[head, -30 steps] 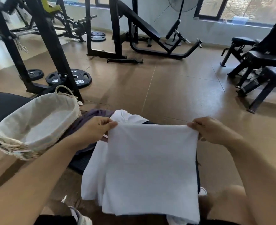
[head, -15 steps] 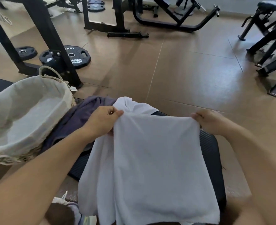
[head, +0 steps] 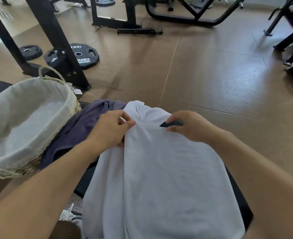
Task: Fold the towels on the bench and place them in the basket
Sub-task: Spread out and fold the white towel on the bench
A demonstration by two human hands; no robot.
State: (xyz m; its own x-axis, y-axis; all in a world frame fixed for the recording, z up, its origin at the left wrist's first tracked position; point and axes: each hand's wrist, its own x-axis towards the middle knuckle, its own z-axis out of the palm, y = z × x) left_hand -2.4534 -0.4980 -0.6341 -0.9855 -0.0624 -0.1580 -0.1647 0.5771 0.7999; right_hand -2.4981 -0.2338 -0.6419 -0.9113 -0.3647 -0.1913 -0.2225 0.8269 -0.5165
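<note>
- I have the white towel [head: 168, 178] spread down the middle of the frame, lying over the black bench [head: 235, 192], its long axis running from the far edge near centre frame down to the bottom edge.
- My left hand [head: 110, 129] pinches the towel's far edge at its left end, thumb and curled fingers closed on the hem.
- My right hand [head: 189, 125] sits at the right end of that same edge, fingers bent, with thumb and fingertips at the hem; it looks like a light pinch, though I cannot see how much cloth is caught.
- The two hands are close together on the far edge, so the cloth between them is short and taut, while the wider body of the towel lies below them in the frame.
- The basket [head: 21, 121] stands at the left of the frame, just beside the left forearm, and appears to hold no towel; a purple towel [head: 83, 125] lies crumpled between it and the white one, touching both.
- My judgement: the next fold turns on bringing the far edge down along the long axis; the left hand is nearer the basket for the later drop.
- A second white layer bunches at upper centre behind the pinched edge, which could drag along.
</note>
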